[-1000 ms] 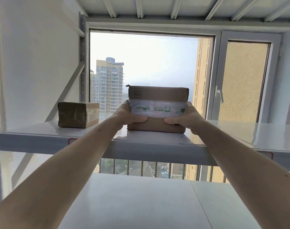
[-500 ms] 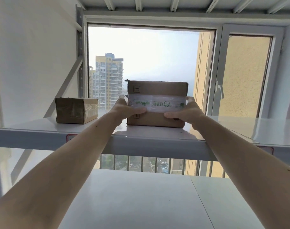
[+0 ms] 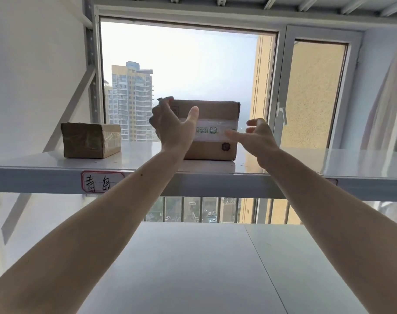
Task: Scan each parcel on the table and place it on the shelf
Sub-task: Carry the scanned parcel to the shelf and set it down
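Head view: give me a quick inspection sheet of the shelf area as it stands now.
Surface: white metal shelf, labelled edge facing the camera.
Job's things: brown cardboard parcel with pale printed tape resting on the shelf; smaller tape-wrapped brown parcel apart, to its left.
Clutter: nothing seen.
Hands: left hand and right hand open, holding nothing.
Cables: nothing seen.
Surroundings: window behind, showing buildings.

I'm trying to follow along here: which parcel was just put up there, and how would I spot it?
Look at the white shelf in front of the big window. Two brown parcels sit on it; the one meant is the larger parcel in the middle, between the open left hand and right hand. Unlike the smaller parcel to its left, it has a white tape band with green print.
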